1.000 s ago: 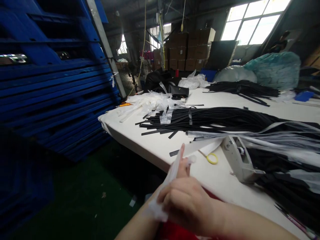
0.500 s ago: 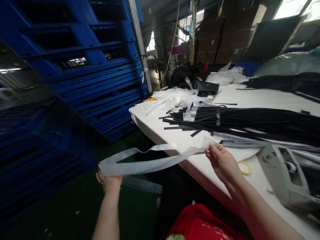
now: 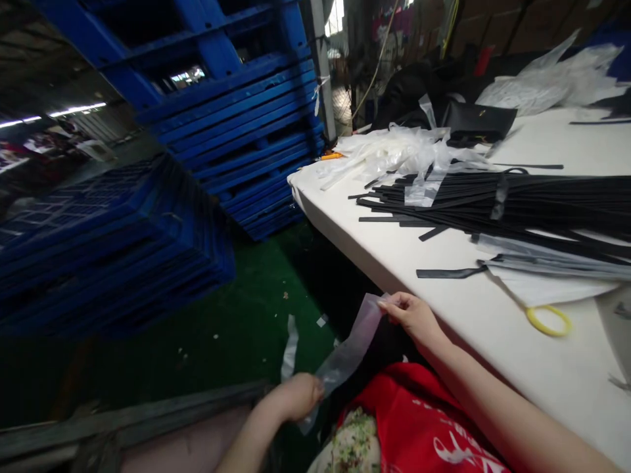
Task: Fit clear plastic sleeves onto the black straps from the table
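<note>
A translucent plastic strip (image 3: 351,351) stretches between my two hands, below the table's near edge. My right hand (image 3: 411,318) pinches its upper end between thumb and fingers. Lower down, my left hand (image 3: 300,396) is closed around the other part, its fingers mostly turned out of sight. One loose end of the strip sticks up past the left hand, and another hangs beneath it. On the white table (image 3: 335,217) beyond lies a bundle of flat black strips (image 3: 557,203), with a clear band around it. A pile of clear plastic strips (image 3: 394,154) rests at the table's far corner.
Stacks of blue pallets (image 3: 256,151) stand left of the table. A yellow ring (image 3: 548,322) lies near the right side, and a black pouch (image 3: 480,120) at the back. A wooden frame (image 3: 133,420) is at lower left. Scraps dot the green floor (image 3: 246,322).
Both hands have come down and closer together, off the table edge toward my lap. The plastic strip, stretched long before, now spans a shorter gap. My view has turned left and downward.
</note>
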Tool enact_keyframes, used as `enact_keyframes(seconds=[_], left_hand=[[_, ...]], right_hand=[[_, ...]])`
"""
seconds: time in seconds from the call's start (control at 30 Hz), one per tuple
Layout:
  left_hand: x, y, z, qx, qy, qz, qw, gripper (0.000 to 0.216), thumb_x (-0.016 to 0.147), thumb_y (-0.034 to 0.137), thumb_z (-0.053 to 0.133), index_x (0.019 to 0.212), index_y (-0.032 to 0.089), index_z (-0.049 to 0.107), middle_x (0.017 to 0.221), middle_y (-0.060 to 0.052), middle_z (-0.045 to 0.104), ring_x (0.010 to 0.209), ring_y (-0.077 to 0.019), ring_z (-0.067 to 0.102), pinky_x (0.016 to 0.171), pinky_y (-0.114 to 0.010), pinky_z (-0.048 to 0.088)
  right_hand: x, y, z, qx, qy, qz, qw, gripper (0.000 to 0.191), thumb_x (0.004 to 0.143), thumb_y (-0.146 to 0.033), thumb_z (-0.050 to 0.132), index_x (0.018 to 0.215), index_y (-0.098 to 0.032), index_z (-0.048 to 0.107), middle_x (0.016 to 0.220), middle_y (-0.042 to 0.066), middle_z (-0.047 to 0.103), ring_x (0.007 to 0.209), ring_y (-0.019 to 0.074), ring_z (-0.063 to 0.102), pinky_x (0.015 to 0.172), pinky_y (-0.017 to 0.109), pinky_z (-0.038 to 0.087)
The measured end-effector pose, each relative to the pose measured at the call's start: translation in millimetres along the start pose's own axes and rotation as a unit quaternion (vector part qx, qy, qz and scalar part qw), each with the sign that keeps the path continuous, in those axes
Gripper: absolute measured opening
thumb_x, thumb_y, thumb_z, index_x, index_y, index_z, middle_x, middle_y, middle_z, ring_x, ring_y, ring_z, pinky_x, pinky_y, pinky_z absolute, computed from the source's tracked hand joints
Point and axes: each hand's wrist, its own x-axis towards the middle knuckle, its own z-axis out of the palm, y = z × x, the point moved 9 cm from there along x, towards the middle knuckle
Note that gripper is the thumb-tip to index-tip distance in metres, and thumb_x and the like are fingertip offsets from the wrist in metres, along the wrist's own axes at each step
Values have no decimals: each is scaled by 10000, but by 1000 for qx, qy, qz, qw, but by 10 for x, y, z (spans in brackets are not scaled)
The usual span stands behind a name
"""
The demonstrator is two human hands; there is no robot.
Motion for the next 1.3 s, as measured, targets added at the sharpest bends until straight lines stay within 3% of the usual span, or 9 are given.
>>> enact_keyframes(seconds=[0.1, 0.2, 0.37, 0.6, 0.77, 0.9, 1.0, 1.1, 1.3], left_hand=[[45, 652, -240, 28, 97, 105, 989, 344, 938, 413, 452, 981, 208, 726, 1187, -126, 665, 1165, -300, 582, 1087, -451, 380], [144, 1296, -406, -14, 112, 238, 965, 433, 968, 475, 423, 1081, 189, 728, 1560, -88, 351, 1387, -293, 375, 1181, -428, 261], [484, 1844, 49, -99, -101, 328, 934, 563, 987, 556, 354, 1022, 145, 737, 1047, -109, 702, 974, -216, 647, 983, -348, 473], [632, 2013, 170, -82, -18, 349, 933, 517, 1016, 481, 313, 1055, 141, 701, 815, -68, 716, 792, -172, 667, 857, -299, 513], [621, 2025, 155, 40, 17, 342, 939, 383, 1005, 309, 344, 1092, 179, 693, 909, -54, 727, 859, -185, 677, 845, -290, 518], [584, 2059, 267, 176, 17, 344, 922, 322, 974, 269, 406, 1122, 204, 685, 1082, -62, 713, 978, -230, 673, 917, -347, 511], [557, 2062, 363, 219, 7, 343, 913, 341, 977, 270, 414, 1218, 190, 641, 1120, -78, 706, 1008, -249, 674, 928, -373, 514], [514, 2084, 415, 200, -6, 361, 911, 335, 986, 266, 413, 1233, 225, 637, 1211, -54, 677, 1077, -229, 653, 971, -355, 498], [455, 2130, 472, 125, -45, 403, 906, 368, 1012, 299, 365, 1159, 255, 700, 1183, -39, 688, 1074, -210, 644, 957, -318, 497]], right_hand=[[-30, 17, -47, -8, 6, -2, 1000, 497, 525, -596, 852, 619, -174, 605, 556, 14, 612, 484, 106, 448, 478, 250, 321], [-121, -35, -27, 4, -16, 2, 1000, 485, 528, -571, 861, 619, -168, 607, 562, 10, 611, 481, 93, 431, 468, 240, 311], [-246, -136, -149, 8, -24, 1, 1000, 446, 561, -534, 854, 631, -169, 607, 512, -29, 548, 462, 92, 432, 459, 239, 342], [-318, -164, -633, 60, 34, -16, 998, 461, 681, -466, 817, 1016, -184, 674, 818, 37, 709, 638, 141, 608, 582, 257, 469], [-493, -592, -891, -165, 142, -153, 964, 289, 794, -447, 716, 943, -199, 700, 863, 71, 697, 718, 191, 630, 640, 319, 512], [-688, -985, -468, -380, 3, -343, 859, 268, 840, -323, 688, 1101, -280, 727, 1360, 107, 559, 1245, 309, 506, 1019, 502, 433], [-693, -937, -262, -459, -95, -350, 811, 264, 830, -282, 708, 1091, -300, 742, 1494, 78, 449, 1390, 338, 341, 1108, 563, 332], [-634, -856, -209, -470, -131, -333, 807, 93, 854, -284, 692, 890, -293, 778, 1434, 51, 524, 1364, 321, 374, 1088, 549, 353], [-568, -780, -135, -440, -153, -335, 819, 159, 820, -282, 728, 680, -221, 686, 1278, 49, 653, 1302, 299, 461, 1060, 529, 361]])
